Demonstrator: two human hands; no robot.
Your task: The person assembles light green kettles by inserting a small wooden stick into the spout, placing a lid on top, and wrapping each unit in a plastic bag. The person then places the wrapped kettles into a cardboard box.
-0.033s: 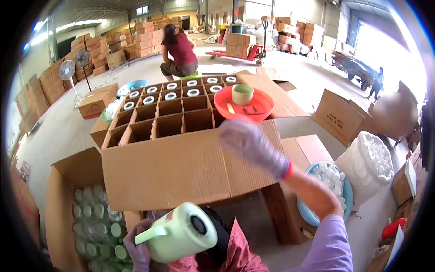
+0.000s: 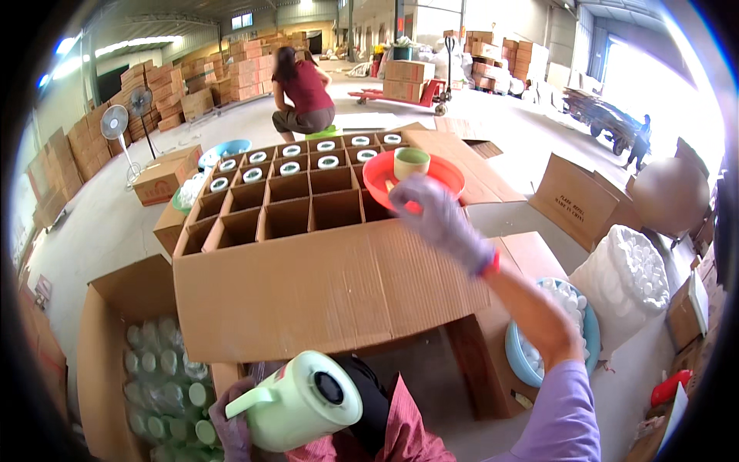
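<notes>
My gloved left hand (image 2: 234, 423) grips a pale green jug (image 2: 296, 412) by its handle side, tilted above my lap. Its round end with a dark opening faces up and right. My gloved right hand (image 2: 440, 223) hovers at the near rim of a red bowl (image 2: 450, 182), fingers curled together; whatever they pinch, if anything, is too small to make out. Inside that bowl stands a small green cup (image 2: 411, 160). The bowl rests on a large divided carton (image 2: 315, 292), whose far cells hold several upright pieces with white ring tops (image 2: 289, 169); nearer cells are bare.
At left an open carton (image 2: 100, 346) holds several clear and green-ended pieces. A blue basin (image 2: 591, 339) of white caps and a white sack (image 2: 616, 285) stand at right. Farther off, a person (image 2: 308, 96) in dark red sits near a red pallet jack (image 2: 385, 95).
My right hand has shifted slightly right and up at the bowl, its fingers more curled. The jug has dipped a little to the left and lower.
</notes>
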